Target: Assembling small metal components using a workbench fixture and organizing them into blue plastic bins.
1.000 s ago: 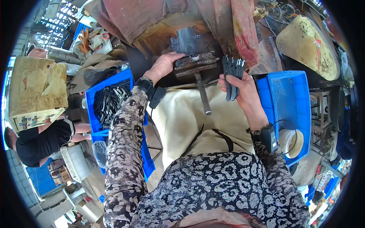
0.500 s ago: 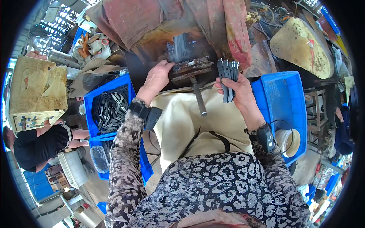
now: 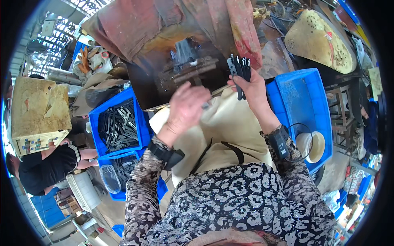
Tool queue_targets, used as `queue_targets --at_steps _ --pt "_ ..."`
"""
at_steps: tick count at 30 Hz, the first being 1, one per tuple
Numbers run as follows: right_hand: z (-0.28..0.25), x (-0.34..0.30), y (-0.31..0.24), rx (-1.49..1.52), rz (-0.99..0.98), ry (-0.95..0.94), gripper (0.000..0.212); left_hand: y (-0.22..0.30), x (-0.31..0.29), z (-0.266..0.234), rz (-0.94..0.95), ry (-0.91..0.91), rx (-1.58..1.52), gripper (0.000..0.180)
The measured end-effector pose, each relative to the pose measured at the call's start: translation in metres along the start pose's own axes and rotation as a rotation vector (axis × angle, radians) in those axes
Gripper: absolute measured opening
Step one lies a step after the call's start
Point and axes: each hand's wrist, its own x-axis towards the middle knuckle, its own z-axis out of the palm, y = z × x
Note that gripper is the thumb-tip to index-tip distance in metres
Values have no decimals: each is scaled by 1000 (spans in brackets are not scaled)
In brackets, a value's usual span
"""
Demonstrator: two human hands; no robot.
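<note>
We get the left hand only as a blur — whether its fingers hold anything, we cannot tell. Beyond it, the metal fixture is smeared. The right hand partly hides the black strips — the upper edge crops the red cloth.

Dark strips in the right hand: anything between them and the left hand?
Nothing visible. From the left hand, blurred, the gap to the dark strips in the right hand looks open, with cream apron below; the metal fixture sits farther forward, off that line.
</note>
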Motion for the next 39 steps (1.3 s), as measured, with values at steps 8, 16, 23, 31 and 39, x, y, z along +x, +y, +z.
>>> queue_targets --at_steps 8,16,23,31,39 --pt "-4 2 -2 -293 -205 89 22 -100 104 -42 -506 343 -106 29" --pt "-13 5 1 -280 -142 77 24 -191 143 -45 -499 271 44 32" --pt "-11 -3 -14 27 57 -15 26 -193 160 -50 -905 183 -232 32" --pt "-11 -12 -20 224 95 -118 27 -67 95 8 -918 118 -815 22" --pt "7 -23 -16 154 40 -220 29 -4 51 37 -975 115 -1507 15"
